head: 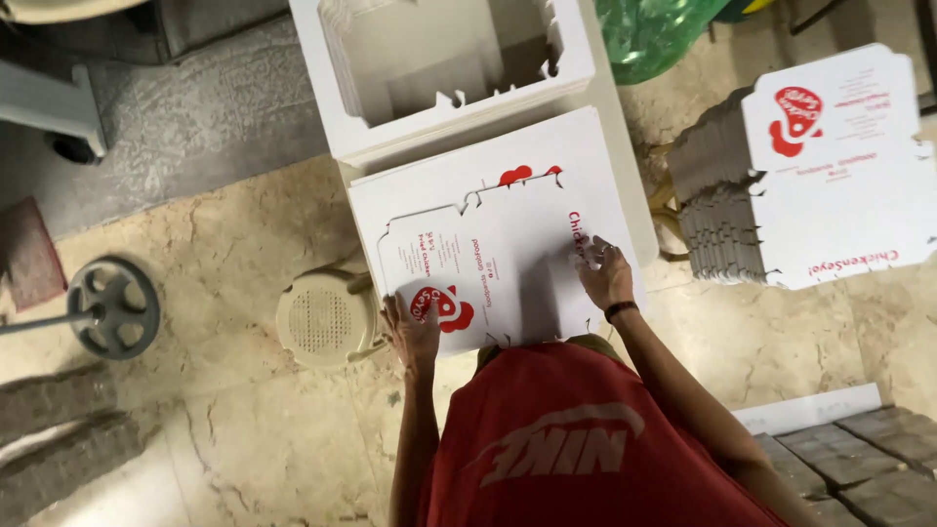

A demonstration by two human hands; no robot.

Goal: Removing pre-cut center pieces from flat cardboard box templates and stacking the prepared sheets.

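A white die-cut cardboard sheet (498, 254) with red printing lies on top of a stack of like sheets in front of me. My left hand (411, 330) rests flat on its near left corner, beside a red logo, fingers spread. My right hand (605, 273) presses on the right side of the sheet, fingertips at the cut outline of the box blank. It has a dark band on the wrist. Neither hand holds anything lifted.
Beyond the sheet sits a stack of white leftover frames (337, 107) with the middle cut out. A tall pile of cut box blanks (820, 176) stands at the right. A cream plastic stool (322, 317), a grey wheel (115, 307) and a green bag (654, 29) lie around.
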